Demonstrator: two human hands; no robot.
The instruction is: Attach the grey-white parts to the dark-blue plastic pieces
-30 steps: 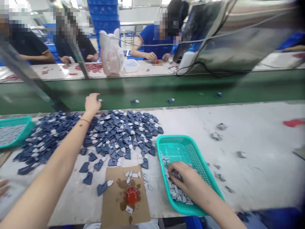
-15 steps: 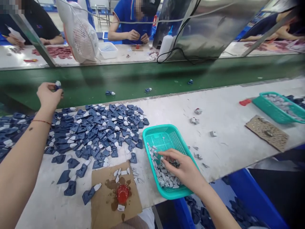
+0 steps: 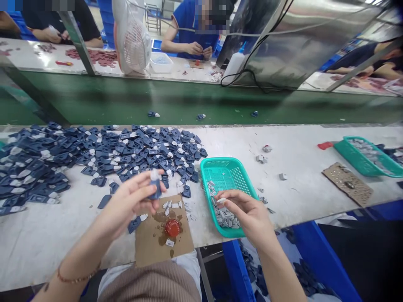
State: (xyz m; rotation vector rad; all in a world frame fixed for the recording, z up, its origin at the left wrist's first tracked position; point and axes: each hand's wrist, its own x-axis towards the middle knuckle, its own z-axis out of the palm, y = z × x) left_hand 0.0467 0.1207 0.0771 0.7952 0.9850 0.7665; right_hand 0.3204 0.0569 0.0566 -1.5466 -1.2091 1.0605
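Observation:
My left hand [image 3: 132, 197] pinches a dark blue plastic piece with a white tip [image 3: 155, 189], held above the near side of a pile of similar blue pieces [image 3: 103, 147]. In the fingers of my right hand [image 3: 248, 212] is a small white piece [image 3: 221, 200], just over a green basket [image 3: 242, 176]. Many small grey-white pieces [image 3: 225, 218] lie in that basket. Between my hands, a brown cardboard sheet [image 3: 147, 249] carries a round red container [image 3: 172, 227], wet stains and several small white pieces [image 3: 172, 205].
A green belt [image 3: 126, 96] runs behind the table, with three blue pieces on it. To the right are another green basket [image 3: 355, 157] and a speckled board [image 3: 348, 184]. A blue bin [image 3: 239, 268] stands below the table edge. Other people work across the belt.
My left hand has come from above the belt, down and right towards the cardboard, bringing the blue piece. My right hand has lifted slightly from the basket's contents with a small white piece.

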